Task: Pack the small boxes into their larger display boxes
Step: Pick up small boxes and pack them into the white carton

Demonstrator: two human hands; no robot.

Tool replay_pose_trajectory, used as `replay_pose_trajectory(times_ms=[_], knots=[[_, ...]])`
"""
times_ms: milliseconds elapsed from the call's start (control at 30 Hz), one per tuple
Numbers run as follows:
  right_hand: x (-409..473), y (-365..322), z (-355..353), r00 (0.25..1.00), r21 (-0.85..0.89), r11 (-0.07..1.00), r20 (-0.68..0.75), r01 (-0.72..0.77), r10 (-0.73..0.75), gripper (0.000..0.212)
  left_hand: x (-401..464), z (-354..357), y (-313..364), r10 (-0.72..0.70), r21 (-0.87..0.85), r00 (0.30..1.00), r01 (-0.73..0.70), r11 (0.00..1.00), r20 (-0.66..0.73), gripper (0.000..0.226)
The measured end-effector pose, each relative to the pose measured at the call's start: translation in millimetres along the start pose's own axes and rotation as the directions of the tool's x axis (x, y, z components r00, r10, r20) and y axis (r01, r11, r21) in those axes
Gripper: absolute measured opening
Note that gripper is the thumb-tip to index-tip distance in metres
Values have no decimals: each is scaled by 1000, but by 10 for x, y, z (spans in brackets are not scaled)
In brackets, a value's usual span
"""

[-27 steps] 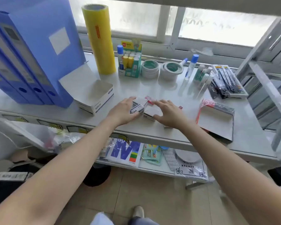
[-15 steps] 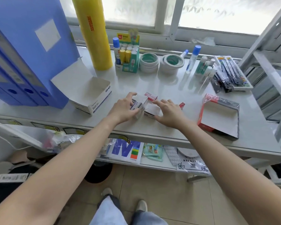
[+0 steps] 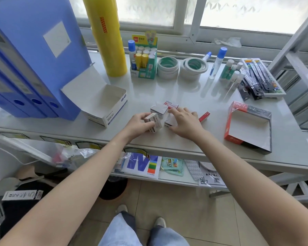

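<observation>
A cluster of small white boxes lies mid-table. My left hand (image 3: 139,122) grips a small white box with blue print (image 3: 154,121) at the cluster's near left. My right hand (image 3: 184,122) lies flat over other small boxes; one white box (image 3: 168,121) shows under its fingers and a red-ended one (image 3: 204,116) sticks out to the right. Behind stand another white box (image 3: 159,110) and a red-printed one (image 3: 171,104). An open white display box with blue print (image 3: 107,110) sits to the left. An open red and black display box (image 3: 249,126) sits to the right.
Blue file folders (image 3: 30,55) and a tall yellow film roll (image 3: 105,34) stand at the back left. Glue sticks in a green carton (image 3: 144,59), tape rolls (image 3: 180,67), glue bottles (image 3: 219,63) and packed pens (image 3: 260,79) line the back. A metal ladder (image 3: 302,50) leans at the right.
My left hand has closed around one small white box and drawn it slightly toward me. My right hand has stayed on the cluster. The camera has moved closer.
</observation>
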State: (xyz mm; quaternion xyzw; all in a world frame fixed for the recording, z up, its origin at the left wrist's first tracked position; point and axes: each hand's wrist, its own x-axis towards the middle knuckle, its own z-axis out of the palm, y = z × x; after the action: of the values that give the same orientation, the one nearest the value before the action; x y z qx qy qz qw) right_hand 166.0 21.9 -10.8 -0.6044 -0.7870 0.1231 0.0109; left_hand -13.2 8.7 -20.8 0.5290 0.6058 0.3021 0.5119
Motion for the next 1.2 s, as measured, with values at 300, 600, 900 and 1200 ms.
replay_pose_trajectory(times_ms=[300, 600, 900, 1200], knots=[[-38, -43, -141, 998, 487, 873, -50, -12, 41, 66, 25, -94, -59, -72, -211, 997, 70, 975, -1, 40], [-142, -101, -283, 980, 701, 706, -192, 105, 46, 44, -9, 3, 0, -108, -333, 994, 97, 938, -14, 27], [-198, -156, -273, 981, 744, 656, -193, 129, 26, 41, -81, 48, 126, -108, -485, 994, 95, 869, 0, 37], [-202, -276, -287, 976, 688, 701, -212, 188, -53, 45, -177, 59, 185, -52, -544, 996, 85, 835, 75, 42]])
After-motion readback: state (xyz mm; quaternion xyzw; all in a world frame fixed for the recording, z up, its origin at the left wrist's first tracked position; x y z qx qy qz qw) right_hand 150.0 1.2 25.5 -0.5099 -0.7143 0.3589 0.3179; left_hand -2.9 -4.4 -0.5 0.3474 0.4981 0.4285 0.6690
